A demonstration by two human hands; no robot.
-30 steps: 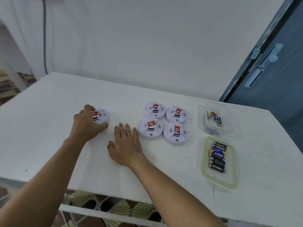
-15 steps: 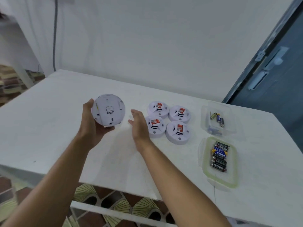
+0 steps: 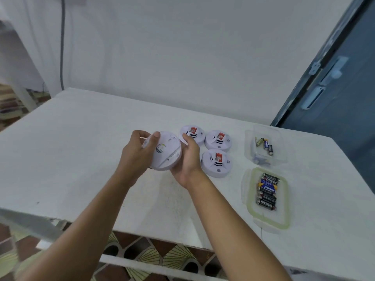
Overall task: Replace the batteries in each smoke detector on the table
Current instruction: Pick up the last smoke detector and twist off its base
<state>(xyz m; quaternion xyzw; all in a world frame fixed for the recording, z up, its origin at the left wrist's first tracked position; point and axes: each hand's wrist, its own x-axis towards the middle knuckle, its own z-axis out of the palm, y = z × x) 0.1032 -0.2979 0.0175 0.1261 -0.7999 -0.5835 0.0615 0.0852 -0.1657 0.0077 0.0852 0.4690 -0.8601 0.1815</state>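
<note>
Above the white worktop (image 3: 81, 151), a round white plastic smoke detector (image 3: 166, 153) is held with its flat back turned toward the camera. It is gripped from both sides: the fingers (image 3: 142, 134) of the left hand (image 3: 135, 159) are curled over its far-left rim with the thumb pressed on the back, and the right hand (image 3: 187, 161) is clamped round its right edge. Three more red-labelled white detectors (image 3: 217, 163) are laid face-up just beside the right hand. The back plate is judged to be about to be twisted off. If too much force is applied, a plastic tab could be snapped, or the smooth casing could be lost from the grip and dropped onto the detectors below. The loose batteries in the clear plastic tub (image 3: 278, 138), presumably spent, could also be confused with those in the green-rimmed tray (image 3: 267, 218), since the two are set close together.
</note>
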